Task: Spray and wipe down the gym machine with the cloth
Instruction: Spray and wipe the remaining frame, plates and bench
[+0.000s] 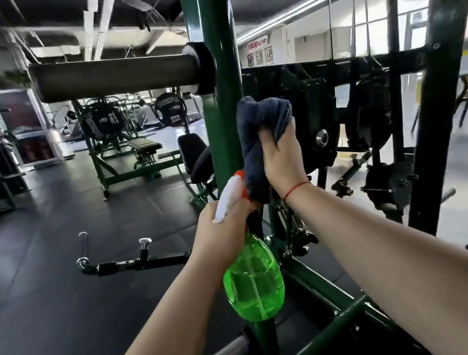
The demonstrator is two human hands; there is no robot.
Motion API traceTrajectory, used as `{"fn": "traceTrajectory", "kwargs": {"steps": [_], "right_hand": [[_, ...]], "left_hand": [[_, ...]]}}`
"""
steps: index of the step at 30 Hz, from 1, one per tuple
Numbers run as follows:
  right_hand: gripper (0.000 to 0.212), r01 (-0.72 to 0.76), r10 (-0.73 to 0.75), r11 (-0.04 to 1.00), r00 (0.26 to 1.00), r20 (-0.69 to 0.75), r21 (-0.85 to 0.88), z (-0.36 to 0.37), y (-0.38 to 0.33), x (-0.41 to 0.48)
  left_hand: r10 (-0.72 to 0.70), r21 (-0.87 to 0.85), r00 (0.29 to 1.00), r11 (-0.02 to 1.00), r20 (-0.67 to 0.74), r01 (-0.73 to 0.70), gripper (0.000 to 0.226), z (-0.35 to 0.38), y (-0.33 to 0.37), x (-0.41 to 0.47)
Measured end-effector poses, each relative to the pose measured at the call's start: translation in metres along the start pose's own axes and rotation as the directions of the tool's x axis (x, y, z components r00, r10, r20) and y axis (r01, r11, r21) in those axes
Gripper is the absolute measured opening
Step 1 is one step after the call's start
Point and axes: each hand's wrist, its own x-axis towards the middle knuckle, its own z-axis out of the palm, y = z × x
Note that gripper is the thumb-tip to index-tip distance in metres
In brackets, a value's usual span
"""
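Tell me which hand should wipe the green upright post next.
Right. The right hand grips the bunched dark cloth, raised beside the green post. The left hand is lower, holding the spray bottle, so it likely cannot wipe.

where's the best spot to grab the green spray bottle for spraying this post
Grip the spray bottle at its narrow neck, just under the white trigger head, coming from the rear, as the left hand does. The body below bulges wide, and the orange nozzle faces the green post, so a rear grip likely keeps a finger near the trigger.
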Motion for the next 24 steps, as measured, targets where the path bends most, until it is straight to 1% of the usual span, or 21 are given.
{"fn": "traceTrajectory", "kwargs": {"steps": [2,3,5,6,8,9,11,13,14,15,17,18,19,20,22,23,24], "right_hand": [[0.026,-0.081,0.071,0.993,0.991,0.117,0.086,-0.01,-0.003,0.015],[0.027,-0.132,0.11,0.981,0.983,0.149,0.146,-0.012,-0.01,0.027],[0.029,-0.221,0.181,0.929,0.971,0.158,0.298,-0.011,-0.031,0.052],[0.031,-0.245,0.196,0.891,0.967,0.162,0.381,-0.008,-0.04,0.062],[0.032,-0.27,0.21,0.829,0.962,0.175,0.489,0.001,-0.052,0.07],[0.027,-0.292,0.225,0.806,0.956,0.19,0.515,0.003,-0.051,0.069],[0.015,-0.379,0.271,0.736,0.925,0.268,0.561,0.001,-0.037,0.061],[0.012,-0.473,0.313,0.679,0.878,0.362,0.561,-0.006,-0.016,0.051],[0.012,-0.519,0.335,0.659,0.851,0.405,0.544,-0.01,-0.005,0.047],[0.012,-0.561,0.361,0.65,0.822,0.441,0.513,-0.014,0.006,0.044],[0.019,-0.634,0.419,0.669,0.752,0.509,0.387,-0.016,0.028,0.034],[0.024,-0.677,0.469,0.657,0.711,0.523,0.332,-0.015,0.04,0.027],[0.026,-0.711,0.507,0.627,0.682,0.527,0.317,-0.014,0.049,0.018],[0.024,-0.739,0.546,0.59,0.662,0.513,0.326,-0.012,0.057,0.007],[0.011,-0.759,0.585,0.574,0.643,0.495,0.307,-0.01,0.069,-0.009],[0.011,-0.76,0.588,0.59,0.635,0.502,0.272,-0.009,0.077,-0.013],[0.011,-0.741,0.575,0.63,0.647,0.5,0.233,-0.009,0.077,-0.015]], "left_hand": [[-0.037,-0.023,0.999,0.999,0.006,0.037,0.066,-0.003,0.001,-0.001],[-0.022,-0.001,0.999,1.0,0.034,0.022,0.068,-0.005,0.001,-0.001],[0.034,0.036,0.996,0.999,0.08,-0.037,0.059,-0.007,0.003,0.0],[0.048,0.036,0.995,0.998,0.084,-0.051,0.054,-0.008,0.004,0.001],[0.059,0.054,0.995,0.997,0.079,-0.063,0.049,-0.01,0.006,0.001],[0.059,0.065,0.995,0.996,0.079,-0.064,0.048,-0.009,0.005,0.001],[0.033,0.052,0.998,0.998,0.06,-0.036,0.044,-0.009,0.003,0.004],[-0.021,-0.019,0.999,1.0,0.048,0.022,0.032,-0.009,0.002,0.009],[-0.04,-0.04,0.998,0.998,0.045,0.042,0.032,-0.008,0.001,0.011],[-0.052,-0.045,0.998,0.998,0.04,0.054,0.037,-0.008,0.0,0.014],[-0.06,-0.066,0.998,0.996,0.014,0.06,0.053,-0.008,-0.002,0.017],[-0.036,-0.057,0.999,0.998,0.018,0.037,0.052,-0.008,-0.005,0.016],[0.003,-0.034,0.999,0.999,0.042,-0.001,0.045,-0.008,-0.004,0.014],[0.03,-0.015,0.997,0.999,0.068,-0.029,0.041,-0.007,-0.004,0.011],[0.042,0.002,0.995,0.999,0.085,-0.042,0.042,-0.005,-0.004,0.006],[0.04,-0.009,0.996,0.999,0.078,-0.04,0.042,-0.004,-0.003,0.004],[0.042,-0.036,0.996,0.999,0.075,-0.039,0.04,-0.004,-0.003,0.003]]}}
